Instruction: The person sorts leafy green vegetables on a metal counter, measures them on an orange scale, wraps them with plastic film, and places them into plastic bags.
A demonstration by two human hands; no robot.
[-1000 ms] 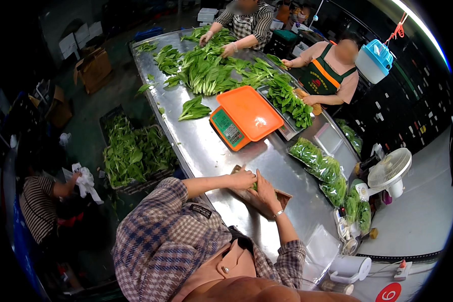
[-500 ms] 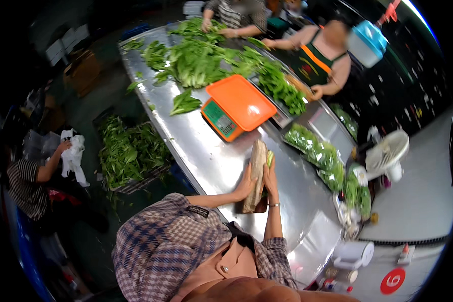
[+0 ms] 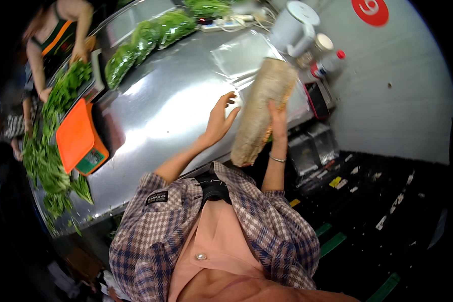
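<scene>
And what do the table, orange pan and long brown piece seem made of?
Table: polished metal, likely steel, given its streaky glare. Orange pan: smooth plastic, probably, from its even colour and rounded corners. Brown piece: dull, mottled; wood or thick board, unclear.

"What is the person wearing?"

"A checked jacket is mixing navy, brown and off-white squares."

"And underneath?"

"A peach top is showing down the middle, with a pearly button gleaming on it, and black cloth is peeking out at its far end."

"Any markings?"

"A black label with pale lettering is sitting on the jacket's left side, and a silvery bracelet is circling the wrist of the right hand."
</scene>
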